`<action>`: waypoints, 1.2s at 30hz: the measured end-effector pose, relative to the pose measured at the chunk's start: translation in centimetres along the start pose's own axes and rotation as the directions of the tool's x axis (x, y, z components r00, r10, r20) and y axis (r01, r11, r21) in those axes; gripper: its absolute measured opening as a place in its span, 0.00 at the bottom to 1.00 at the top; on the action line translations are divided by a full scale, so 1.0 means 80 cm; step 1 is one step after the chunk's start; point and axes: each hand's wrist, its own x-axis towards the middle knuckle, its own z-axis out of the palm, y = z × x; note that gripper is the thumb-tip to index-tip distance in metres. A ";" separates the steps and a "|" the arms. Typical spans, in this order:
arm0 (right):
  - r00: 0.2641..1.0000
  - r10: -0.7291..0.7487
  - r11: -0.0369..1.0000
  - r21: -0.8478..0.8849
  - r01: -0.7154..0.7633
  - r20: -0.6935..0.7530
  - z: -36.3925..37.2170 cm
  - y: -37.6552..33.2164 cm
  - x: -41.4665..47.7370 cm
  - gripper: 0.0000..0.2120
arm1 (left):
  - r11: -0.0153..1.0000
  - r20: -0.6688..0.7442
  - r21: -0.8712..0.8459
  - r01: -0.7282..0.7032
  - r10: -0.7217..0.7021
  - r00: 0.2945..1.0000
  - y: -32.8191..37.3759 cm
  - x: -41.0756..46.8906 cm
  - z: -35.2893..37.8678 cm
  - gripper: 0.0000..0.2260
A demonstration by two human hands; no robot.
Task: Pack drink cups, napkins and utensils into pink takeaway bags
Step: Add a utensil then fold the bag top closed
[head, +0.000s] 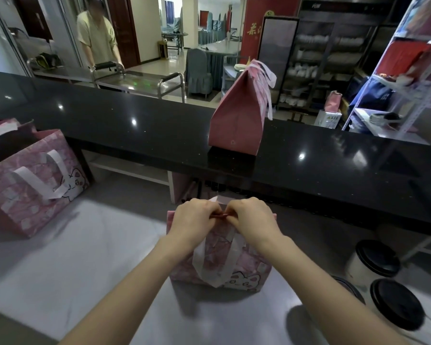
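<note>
The long glossy black stone counter point(135, 125) runs across the room, and everything sits around it. On its near side, a step lower, lies the pale grey worktop point(72, 257). Beyond the counter's left end a person in a light top stands at a steel trolley point(139, 82).

Below the counter's left end, on the worktop, stands a big open pink paper bag with white strap handles and a cartoon cat point(30, 185), its mouth gaping. On top of the counter, right of its middle, stands a plain-sided pink paper bag folded shut at the top point(237, 120), white handles hanging over its far side.

Just in front of the counter and nearly under that folded bag is a smaller pink cat-print takeaway bag point(219, 265), upright on the worktop, white handles drooping down its near face. What is inside I cannot tell.

Below the counter's right end are white drink cups with black lids point(376, 257) – two plain to see, a third partly hidden.

Both hands meet at the top edge of the smaller bag. The left hand point(194, 220) and the right hand point(251, 220) have their fingers curled tight, tips nearly touching – pinching a small red strip point(220, 215) between them at the bag's mouth.
</note>
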 end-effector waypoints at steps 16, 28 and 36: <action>0.990 0.103 0.994 0.012 -0.105 0.095 -0.045 0.077 -0.006 0.08 | 0.986 0.020 -0.132 0.103 -0.101 0.995 -0.099 -0.028 -0.046 0.05; 0.957 0.197 0.980 0.080 -0.184 -0.214 0.011 0.060 0.009 0.21 | 0.816 0.098 -0.578 0.032 0.030 0.995 -0.075 -0.083 -0.035 0.08; 0.766 0.623 0.703 0.545 -0.457 -0.160 0.095 0.036 -0.130 0.09 | 0.776 0.394 -0.600 0.195 0.074 0.916 -0.148 -0.104 0.017 0.41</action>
